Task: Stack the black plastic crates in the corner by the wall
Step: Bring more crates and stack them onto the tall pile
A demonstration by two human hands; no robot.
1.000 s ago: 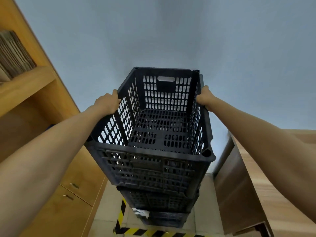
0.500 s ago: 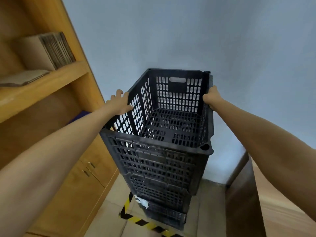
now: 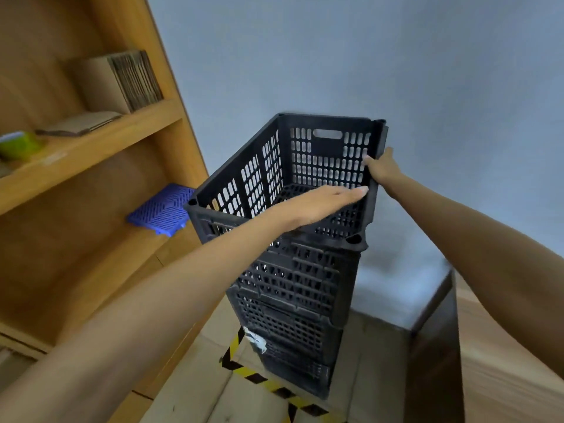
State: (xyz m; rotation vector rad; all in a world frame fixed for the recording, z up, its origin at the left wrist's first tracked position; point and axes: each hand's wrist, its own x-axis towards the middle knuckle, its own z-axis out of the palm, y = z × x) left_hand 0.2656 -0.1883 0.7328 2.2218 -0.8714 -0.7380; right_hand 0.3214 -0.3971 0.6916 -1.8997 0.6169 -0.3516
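Top black crate (image 3: pixel 317 166) sits on the stack of black crates (image 3: pixel 290 303), stack is on the floor next to the grey wall (image 3: pixel 396 56), between the wooden shelf unit (image 3: pixel 100 184) on the L and a dark wood cabinet (image 3: pixel 433 355) on the R. Top crate is upright, empty, looks seated on the crate below w/ no visible gap. Can't count the crates exactly, lower ones blurred, at least 3 under it. White label or scrap (image 3: pixel 258 341) on a lower crate's near face.

Right hand (image 3: pixel 383 169) grips the top crate's R rim near the far corner: thumb inside the wall, other fingers outside & mostly hidden. Left hand (image 3: pixel 320 203) is flat, fingers straight & together, reaching across the open top of the crate, holding nothing. Fingertips (image 3: pixel 361 189) reach close to the R wall; can't tell if they touch it. L forearm crosses over the near rim, contact w/ rim unclear.

Yellow/black hazard tape (image 3: pixel 259 380) on the tile floor (image 3: pixel 198 392) at the stack's base, running in front of it. Shelf unit: blue plastic grid piece (image 3: pixel 161 210) on the lower shelf just beside the top crate's L corner, cardboard stack (image 3: pixel 122 79) standing on the upper shelf, green item (image 3: pixel 18 145) at far L, blurred.
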